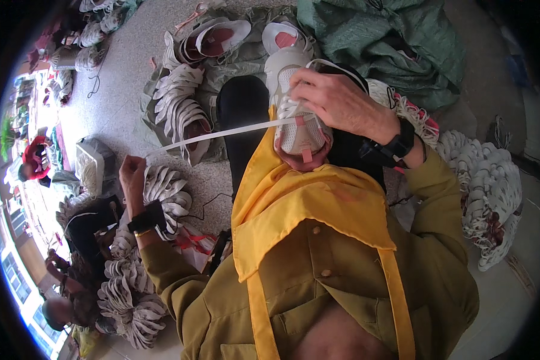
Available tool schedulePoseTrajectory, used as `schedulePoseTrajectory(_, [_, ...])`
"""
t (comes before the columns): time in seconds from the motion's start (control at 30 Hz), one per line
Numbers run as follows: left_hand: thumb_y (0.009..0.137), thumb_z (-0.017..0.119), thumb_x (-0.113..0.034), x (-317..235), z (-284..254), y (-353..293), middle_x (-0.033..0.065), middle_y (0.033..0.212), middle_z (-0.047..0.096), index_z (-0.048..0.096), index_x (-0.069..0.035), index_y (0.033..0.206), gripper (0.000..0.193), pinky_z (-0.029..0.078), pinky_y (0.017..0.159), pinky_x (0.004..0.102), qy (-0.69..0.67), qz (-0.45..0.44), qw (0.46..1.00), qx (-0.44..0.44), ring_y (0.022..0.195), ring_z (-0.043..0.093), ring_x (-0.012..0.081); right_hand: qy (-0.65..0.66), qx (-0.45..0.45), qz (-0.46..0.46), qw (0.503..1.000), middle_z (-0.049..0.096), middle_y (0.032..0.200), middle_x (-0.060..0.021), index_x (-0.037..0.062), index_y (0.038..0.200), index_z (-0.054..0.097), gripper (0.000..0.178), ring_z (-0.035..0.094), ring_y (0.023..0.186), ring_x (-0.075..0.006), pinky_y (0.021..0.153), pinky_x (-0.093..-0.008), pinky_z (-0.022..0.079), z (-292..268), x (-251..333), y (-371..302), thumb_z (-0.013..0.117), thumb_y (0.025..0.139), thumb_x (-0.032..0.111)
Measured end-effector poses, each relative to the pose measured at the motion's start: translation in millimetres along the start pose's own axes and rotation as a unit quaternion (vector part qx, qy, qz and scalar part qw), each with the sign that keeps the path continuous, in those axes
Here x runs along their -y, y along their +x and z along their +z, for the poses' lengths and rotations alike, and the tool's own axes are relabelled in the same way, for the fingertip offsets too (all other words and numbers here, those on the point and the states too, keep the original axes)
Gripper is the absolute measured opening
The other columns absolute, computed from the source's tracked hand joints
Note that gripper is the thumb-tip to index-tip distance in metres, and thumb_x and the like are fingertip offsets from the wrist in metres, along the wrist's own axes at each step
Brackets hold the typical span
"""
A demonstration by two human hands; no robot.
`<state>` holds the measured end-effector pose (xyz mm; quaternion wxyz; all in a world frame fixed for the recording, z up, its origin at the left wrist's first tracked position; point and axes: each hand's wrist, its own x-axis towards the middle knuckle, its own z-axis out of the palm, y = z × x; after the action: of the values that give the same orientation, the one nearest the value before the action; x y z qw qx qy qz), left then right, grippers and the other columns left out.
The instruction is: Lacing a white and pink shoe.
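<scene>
On my lap, over the yellow apron (pixel 306 195), rests a white and pale grey shoe upper (pixel 297 139) with pink trim at its opening. A flat white shoelace (pixel 222 133) runs taut from its eyelets to the left. My left hand (pixel 133 175), held well out to the side, pinches the far end of that lace. My right hand (pixel 342 99) lies over the shoe's eyelet rows, its bent fingers closed on the lacing. Another stretch of white lace loops out above and behind that hand. The palm side of the right hand is hidden.
Stacked white shoe uppers (pixel 183 108) lie on the floor ahead to the left, with more piles (pixel 483 186) at the right. A green woven sack (pixel 381 45) spreads ahead. A pale bin (pixel 96 165) holds white laces. Other people sit at the far left.
</scene>
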<state>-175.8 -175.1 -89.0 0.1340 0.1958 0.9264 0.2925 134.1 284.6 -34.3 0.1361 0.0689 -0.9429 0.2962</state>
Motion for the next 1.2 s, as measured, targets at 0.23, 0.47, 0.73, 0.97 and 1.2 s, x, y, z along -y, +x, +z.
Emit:
schedulePoseTrajectory(0.23, [0.089, 0.072, -0.005, -99, 66, 2, 0.0044, 0.080, 0.063, 0.063, -0.003, 0.096, 0.012, 0.051, 0.067, 0.0302, -0.043, 0.123, 0.991, 0.011, 0.074, 0.060, 0.0110, -0.058, 0.045, 0.009, 0.997, 0.063, 0.085, -0.0121, 0.0030, 0.097, 0.060, 0.010, 0.068, 0.078, -0.0327, 0.066, -0.0407, 0.054, -17, 13, -14, 0.065, 0.089, 0.007])
schedulePoseTrajectory(0.47, [0.096, 0.064, -0.001, -252, 140, -29, 0.0039, 0.096, 0.066, 0.061, 0.000, 0.105, 0.010, 0.051, 0.076, 0.0247, -0.275, 0.227, 0.882, 0.309, 0.084, 0.061, 0.0077, -0.097, -0.030, -0.022, 0.995, 0.059, 0.081, -0.0094, 0.0034, 0.093, 0.059, 0.011, 0.066, 0.074, -0.0281, 0.062, -0.0384, 0.053, -42, 29, -20, 0.066, 0.084, 0.005])
schedulePoseTrajectory(0.73, [0.103, 0.059, -0.008, -294, 169, -27, 0.0017, 0.096, 0.065, 0.059, -0.001, 0.105, 0.007, 0.050, 0.082, 0.0261, -0.357, 0.206, 0.794, 0.446, 0.090, 0.061, 0.0071, -0.076, -0.076, -0.024, 0.994, 0.058, 0.080, -0.0088, 0.0035, 0.092, 0.061, 0.014, 0.066, 0.074, -0.0267, 0.063, -0.0379, 0.054, -41, 39, -24, 0.069, 0.081, 0.002])
schedulePoseTrajectory(0.97, [0.100, 0.064, -0.011, -284, 108, -17, -0.0043, 0.084, 0.054, 0.058, -0.007, 0.098, 0.008, 0.044, 0.073, 0.0203, -0.396, 0.094, 0.831, 0.380, 0.075, 0.050, 0.0045, 0.029, -0.079, 0.117, 0.990, 0.068, 0.087, -0.0096, 0.0024, 0.098, 0.068, 0.010, 0.069, 0.077, -0.0278, 0.065, -0.0370, 0.054, -46, 23, -51, 0.071, 0.089, 0.003])
schedulePoseTrajectory(1.2, [0.102, 0.062, -0.013, -240, 76, -3, -0.0071, 0.082, 0.050, 0.058, -0.011, 0.097, 0.008, 0.033, 0.063, 0.0207, -0.435, 0.035, 0.847, 0.303, 0.068, 0.040, 0.0036, 0.045, -0.101, 0.179, 0.978, 0.068, 0.088, -0.0108, 0.0014, 0.105, 0.070, 0.015, 0.068, 0.075, -0.0289, 0.064, -0.0366, 0.053, -37, 10, -83, 0.069, 0.090, 0.000])
